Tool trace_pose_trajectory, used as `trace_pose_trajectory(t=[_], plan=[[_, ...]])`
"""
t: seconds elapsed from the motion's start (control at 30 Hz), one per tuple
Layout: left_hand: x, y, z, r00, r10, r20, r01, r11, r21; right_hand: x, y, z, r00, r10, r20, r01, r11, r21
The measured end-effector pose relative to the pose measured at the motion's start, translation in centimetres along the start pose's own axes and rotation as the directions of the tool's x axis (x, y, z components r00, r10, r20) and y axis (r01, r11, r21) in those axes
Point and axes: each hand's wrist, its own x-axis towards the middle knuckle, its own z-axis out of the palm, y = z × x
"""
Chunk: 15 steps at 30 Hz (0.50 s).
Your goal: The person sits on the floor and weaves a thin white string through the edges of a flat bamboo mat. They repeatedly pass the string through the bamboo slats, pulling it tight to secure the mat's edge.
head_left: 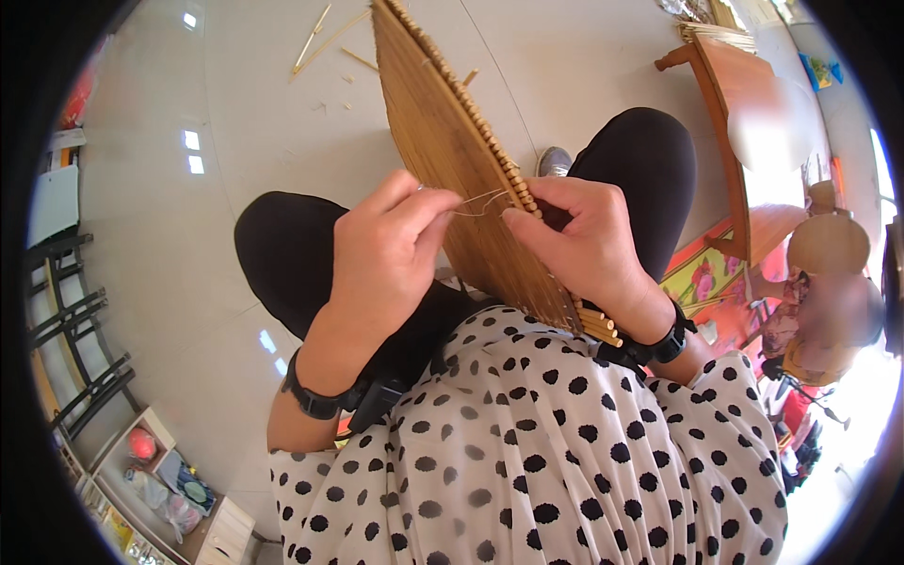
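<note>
A flat brown panel (443,132) stands tilted between my knees, its lower end against my lap. It looks like stalks laid side by side, with a row of pale round stalk ends (490,141) along its right edge. My left hand (391,240) is closed in a pinch in front of the panel's face, holding a thin pale thread (485,201). That thread loops across to the right edge; whether a needle is in the pinch cannot be made out. My right hand (589,231) grips the right edge, thumb on the near face, other fingers partly hidden behind.
Loose stalk pieces (315,42) lie on the tiled floor (226,235) beyond the panel. A wooden table (725,122) stands at the far right. A person (833,311) is near the right rim. Black metal frames (71,311) and a low shelf unit (212,527) line the left.
</note>
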Motion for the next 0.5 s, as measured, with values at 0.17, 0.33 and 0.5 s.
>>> trace_pose_trajectory(t=[0.17,0.33,0.5], plan=[[-0.5,1.0,-1.2,0.997,-0.017,0.073,0.010,0.995,0.097,0.4,0.5,0.7,0.997,-0.060,-0.039,0.065,0.990,0.128],[0.2,1.0,-4.0,0.992,0.087,0.086,-0.109,0.953,0.284,0.8,1.2,0.3,0.998,-0.062,-0.022,0.065,0.986,0.152],[-2.7,3.8,-12.7,0.651,0.125,-0.749,-0.423,0.879,-0.221,1.1,2.0,-0.1,0.985,-0.169,-0.032,0.172,0.969,0.175]])
